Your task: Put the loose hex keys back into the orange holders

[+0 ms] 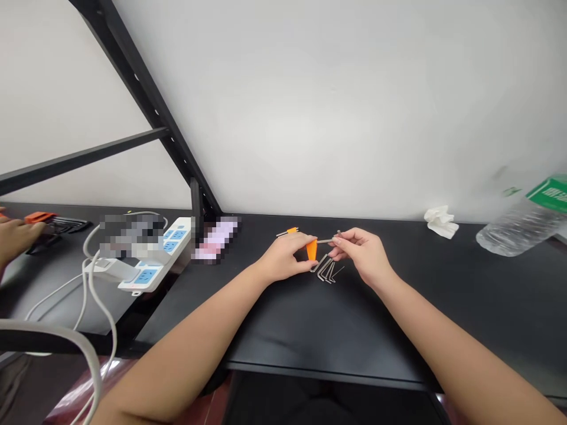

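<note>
My left hand [286, 257] is closed on an orange hex key holder [312, 249], gripping it between thumb and fingers above the black table. In my right hand [359, 251] a metal hex key [326, 241] is pinched, its long arm pointing left with the tip at the holder's edge. Whether that tip sits inside the holder I cannot tell. Several loose L-shaped hex keys [326, 271] lie on the table just below and between my hands. Behind my left hand rests another orange piece [292, 230] with dark and metal parts, partly hidden by the fingers.
A white power strip [153, 265] with cables lies left, near a black metal frame [177, 147]. Crumpled tissue [442, 221] and a plastic bottle [518, 227] are on the right. At far left, another person's hand [18, 236] is beside an orange-and-black hex key set [57, 223].
</note>
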A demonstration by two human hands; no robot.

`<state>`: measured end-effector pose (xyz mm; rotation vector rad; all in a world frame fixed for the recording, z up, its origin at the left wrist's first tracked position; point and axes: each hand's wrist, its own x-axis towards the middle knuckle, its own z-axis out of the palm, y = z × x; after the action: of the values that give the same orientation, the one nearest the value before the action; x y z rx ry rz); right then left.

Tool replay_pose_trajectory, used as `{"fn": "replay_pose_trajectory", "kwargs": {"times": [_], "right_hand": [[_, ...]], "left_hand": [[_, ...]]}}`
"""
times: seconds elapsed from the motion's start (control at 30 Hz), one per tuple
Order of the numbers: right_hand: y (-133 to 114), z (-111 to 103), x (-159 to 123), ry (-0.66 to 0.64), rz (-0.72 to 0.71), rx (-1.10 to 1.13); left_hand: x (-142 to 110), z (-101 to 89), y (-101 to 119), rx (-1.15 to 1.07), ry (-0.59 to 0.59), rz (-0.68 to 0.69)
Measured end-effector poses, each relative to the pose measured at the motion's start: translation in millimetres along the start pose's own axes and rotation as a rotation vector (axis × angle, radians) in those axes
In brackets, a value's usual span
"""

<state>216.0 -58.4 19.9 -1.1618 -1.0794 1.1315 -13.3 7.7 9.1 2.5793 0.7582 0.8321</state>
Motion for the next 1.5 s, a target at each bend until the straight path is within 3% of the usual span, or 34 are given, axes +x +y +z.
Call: {"fn": "replay_pose_trajectory", "kwargs": {"times": [0.1,0.2,0.33,0.47,0.6,0.8,1.03,1.17,1.33,1.43,1.5], "right_hand": [[4,7,-2,-0.06,0.042,-0.048],[8,12,-1,-0.124,0.006,-0.35],[7,11,2,-0.191,-0.275,-0.84],[8,11,0,-0.436,-0.502,-1.178],[13,20,-6,-0.56,-0.546,-1.31],[13,27,-8,-0.57,-0.559,-1.396],[5,20,-1,-0.615,-0.459,-1.267],[6,11,5,-0.489,-0.49,-1.116],[3,-1,6,-0.191,-0.445,-0.574],[3,-1,3,-0.121,-0.34,-0.218],[4,1,1,-0.104,-0.301,-0.11]], "left_hand": [[1,0.6,3,0.037,-0.014,0.051],[2,2.1,8,0.033,-0.057,0.074],[3,3.3,10,-0.016,-0.013,-0.045],[3,-0.8,4,-0.12,0.088,-0.215],[3,-2.7,0,-0.255,0.161,-0.286],[2,7.3,-3,-0.375,0.233,-0.309],[2,4.6,-2,-0.359,0.185,-0.273],[1,1.1,0,-0.257,0.112,-0.187],[0,5.4,-1,-0.189,0.105,-0.145],[-1,9.5,-2,-0.195,0.08,-0.112],[-1,11.2,-1,-0.198,0.061,-0.103]]}}
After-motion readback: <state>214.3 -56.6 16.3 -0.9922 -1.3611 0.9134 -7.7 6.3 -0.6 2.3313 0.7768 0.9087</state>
